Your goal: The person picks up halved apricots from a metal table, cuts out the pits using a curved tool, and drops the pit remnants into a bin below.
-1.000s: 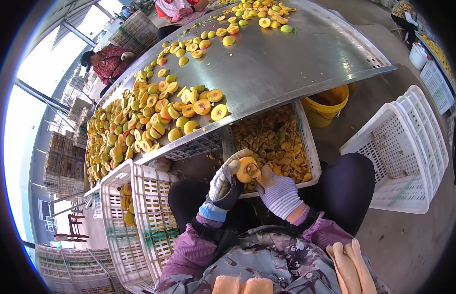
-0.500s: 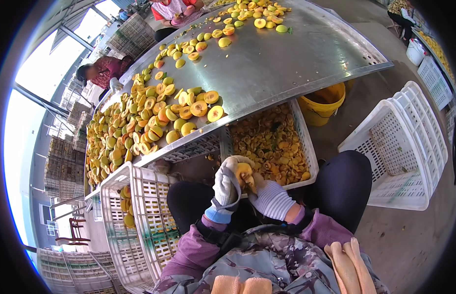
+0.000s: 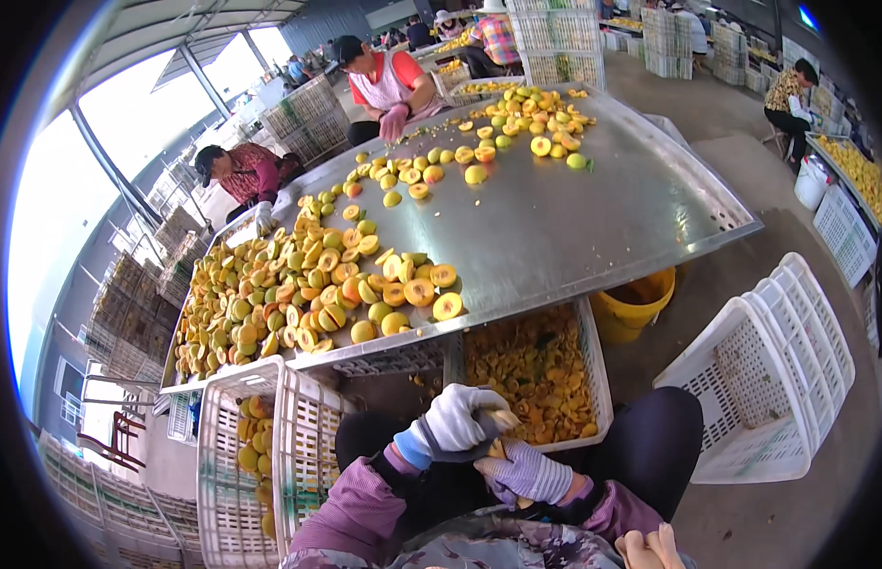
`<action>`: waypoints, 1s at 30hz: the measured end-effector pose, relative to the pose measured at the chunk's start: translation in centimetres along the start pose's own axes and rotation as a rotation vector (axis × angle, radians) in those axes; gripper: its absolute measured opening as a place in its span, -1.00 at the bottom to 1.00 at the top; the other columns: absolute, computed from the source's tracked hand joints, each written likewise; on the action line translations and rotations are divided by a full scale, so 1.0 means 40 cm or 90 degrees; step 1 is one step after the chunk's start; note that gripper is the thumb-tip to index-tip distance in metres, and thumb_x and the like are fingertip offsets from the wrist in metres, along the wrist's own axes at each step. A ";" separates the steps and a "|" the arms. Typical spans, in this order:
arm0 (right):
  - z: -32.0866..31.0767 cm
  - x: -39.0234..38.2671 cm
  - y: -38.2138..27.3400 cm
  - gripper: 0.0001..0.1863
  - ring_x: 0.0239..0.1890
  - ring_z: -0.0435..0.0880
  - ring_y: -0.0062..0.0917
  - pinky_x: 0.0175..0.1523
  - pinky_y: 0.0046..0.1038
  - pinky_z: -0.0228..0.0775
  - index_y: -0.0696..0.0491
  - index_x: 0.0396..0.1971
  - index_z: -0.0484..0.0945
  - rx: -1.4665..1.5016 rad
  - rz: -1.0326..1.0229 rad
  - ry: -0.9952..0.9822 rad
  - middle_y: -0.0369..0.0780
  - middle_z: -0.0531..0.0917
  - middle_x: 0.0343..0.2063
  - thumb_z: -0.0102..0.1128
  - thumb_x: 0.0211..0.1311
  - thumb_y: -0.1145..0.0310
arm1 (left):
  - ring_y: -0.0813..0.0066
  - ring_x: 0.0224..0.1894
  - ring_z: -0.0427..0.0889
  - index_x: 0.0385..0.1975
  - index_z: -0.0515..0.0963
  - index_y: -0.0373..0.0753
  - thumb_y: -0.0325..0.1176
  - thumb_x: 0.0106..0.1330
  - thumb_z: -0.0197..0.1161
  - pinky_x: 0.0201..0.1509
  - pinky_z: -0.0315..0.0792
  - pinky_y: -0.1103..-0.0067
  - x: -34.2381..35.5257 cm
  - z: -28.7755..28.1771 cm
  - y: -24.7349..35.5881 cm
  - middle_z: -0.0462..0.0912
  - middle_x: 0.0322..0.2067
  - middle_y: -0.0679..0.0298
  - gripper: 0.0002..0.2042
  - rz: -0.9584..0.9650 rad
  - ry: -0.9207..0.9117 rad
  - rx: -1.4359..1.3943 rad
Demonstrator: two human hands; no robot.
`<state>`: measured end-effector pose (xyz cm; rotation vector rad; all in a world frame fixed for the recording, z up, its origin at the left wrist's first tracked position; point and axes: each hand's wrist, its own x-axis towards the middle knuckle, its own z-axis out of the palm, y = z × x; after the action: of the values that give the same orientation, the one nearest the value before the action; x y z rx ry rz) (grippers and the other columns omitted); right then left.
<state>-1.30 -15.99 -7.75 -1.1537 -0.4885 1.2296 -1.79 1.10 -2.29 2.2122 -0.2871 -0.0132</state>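
My left hand (image 3: 455,422), in a white and grey glove, is closed over a yellow peach half (image 3: 504,419) just above my lap. My right hand (image 3: 528,471), in a purple and white glove, curls against the same fruit from below and to the right. Most of the peach half is hidden between the two gloves, and only a pale yellow edge shows. Both hands sit close to my body, in front of a white crate (image 3: 591,360) holding several orange-yellow fruit pieces.
A steel table (image 3: 574,228) carries a heap of halved peaches (image 3: 308,284). A yellow bucket (image 3: 635,308) stands under its edge. An empty white crate (image 3: 773,379) sits at my right, and a crate with fruit (image 3: 242,446) at my left. Other people (image 3: 384,81) work across the table.
Both hands drew down and closer to my body with the peach half. The fruit's cut face showed earlier and is now mostly covered by the gloves.
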 end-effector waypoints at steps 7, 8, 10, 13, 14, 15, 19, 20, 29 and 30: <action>-0.007 -0.031 -0.059 -0.88 -0.78 0.35 -0.70 -0.68 -0.62 0.17 0.07 -0.29 0.36 0.090 0.013 -0.064 -0.36 0.40 -0.73 0.06 0.29 0.37 | 0.41 -0.45 0.62 -0.44 0.60 -0.31 -0.23 0.16 0.28 -0.33 0.49 0.51 0.008 0.007 0.012 0.64 -0.50 0.21 -0.77 -0.071 -0.001 -0.157; -0.008 -0.039 -0.069 -0.88 -0.79 0.33 -0.70 -0.70 -0.63 0.14 0.06 -0.27 0.35 0.167 0.060 -0.109 -0.34 0.38 -0.73 0.05 0.30 0.37 | 0.43 -0.43 0.61 -0.42 0.61 -0.33 -0.18 0.21 0.26 -0.29 0.49 0.51 0.006 0.023 -0.004 0.63 -0.52 0.22 -0.72 -0.123 -0.004 -0.414; 0.002 -0.052 -0.084 -0.86 -0.79 0.33 -0.70 -0.70 -0.63 0.16 0.04 -0.33 0.36 0.229 0.056 -0.115 -0.35 0.38 -0.72 0.07 0.30 0.32 | 0.45 -0.40 0.58 -0.41 0.58 -0.34 -0.06 0.25 0.20 -0.24 0.47 0.54 0.009 0.055 -0.014 0.62 -0.46 0.22 -0.63 -0.101 -0.007 -0.533; 0.002 -0.051 -0.083 -0.83 -0.80 0.31 -0.70 -0.70 -0.64 0.15 0.02 -0.37 0.37 0.330 0.057 -0.141 -0.37 0.36 -0.71 0.09 0.30 0.26 | 0.40 -0.37 0.58 -0.29 0.50 -0.34 0.16 0.32 0.00 -0.24 0.47 0.53 0.005 0.089 -0.004 0.61 -0.38 0.10 -0.45 -0.002 0.096 -0.710; -0.002 -0.051 -0.080 -0.82 -0.81 0.29 -0.70 -0.71 -0.64 0.12 0.02 -0.35 0.36 0.368 0.061 -0.159 -0.38 0.34 -0.72 0.08 0.30 0.25 | 0.40 -0.37 0.58 -0.29 0.50 -0.34 0.16 0.32 0.00 -0.24 0.47 0.53 0.007 0.091 0.001 0.61 -0.38 0.10 -0.45 -0.003 0.098 -0.709; -0.002 -0.050 -0.080 -0.82 -0.81 0.29 -0.70 -0.71 -0.64 0.12 0.02 -0.35 0.36 0.369 0.063 -0.162 -0.38 0.34 -0.72 0.08 0.30 0.25 | 0.40 -0.39 0.58 -0.28 0.49 -0.34 0.16 0.33 -0.01 -0.27 0.47 0.52 0.011 0.090 0.005 0.61 -0.39 0.09 -0.46 -0.108 0.162 -0.773; -0.029 -0.042 -0.051 -0.83 -0.80 0.30 -0.69 -0.70 -0.66 0.12 0.04 -0.36 0.36 0.275 0.001 -0.103 -0.37 0.35 -0.71 0.08 0.28 0.28 | 0.44 -0.42 0.62 -0.27 0.46 -0.34 -0.13 0.40 -0.02 -0.28 0.56 0.56 -0.049 -0.033 -0.049 0.63 -0.39 0.12 -0.67 -0.095 0.390 -0.483; -0.047 -0.030 -0.027 -0.84 -0.80 0.30 -0.67 -0.68 -0.64 0.14 0.05 -0.36 0.36 0.258 -0.009 -0.036 -0.36 0.36 -0.71 0.08 0.27 0.29 | 0.46 -0.42 0.61 -0.28 0.50 -0.35 -0.23 0.37 0.04 -0.27 0.55 0.56 -0.105 -0.093 -0.053 0.64 -0.40 0.16 -0.73 -0.055 0.478 -0.380; -0.109 0.102 0.134 -0.79 -0.75 0.35 -0.65 -0.63 -0.53 0.21 0.00 -0.44 0.38 0.634 0.210 0.167 -0.38 0.36 -0.74 0.13 0.26 0.21 | 0.08 0.10 0.46 -0.05 0.53 -0.14 -0.28 0.04 0.32 0.11 0.39 0.30 -0.421 -0.496 0.095 0.46 0.09 0.00 -0.59 -0.638 0.655 0.889; -0.116 0.107 0.136 -0.78 -0.75 0.36 -0.66 -0.64 -0.53 0.22 0.01 -0.43 0.39 0.624 0.203 0.211 -0.37 0.38 -0.72 0.14 0.26 0.19 | 0.04 0.07 0.48 -0.07 0.54 -0.13 -0.30 0.04 0.31 0.11 0.38 0.31 -0.356 -0.475 0.092 0.49 0.05 -0.01 -0.61 -0.565 0.679 0.858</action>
<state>1.34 -14.56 -15.53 -0.5548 0.5390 1.2715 -14.29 16.81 10.93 2.9333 1.7063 1.0991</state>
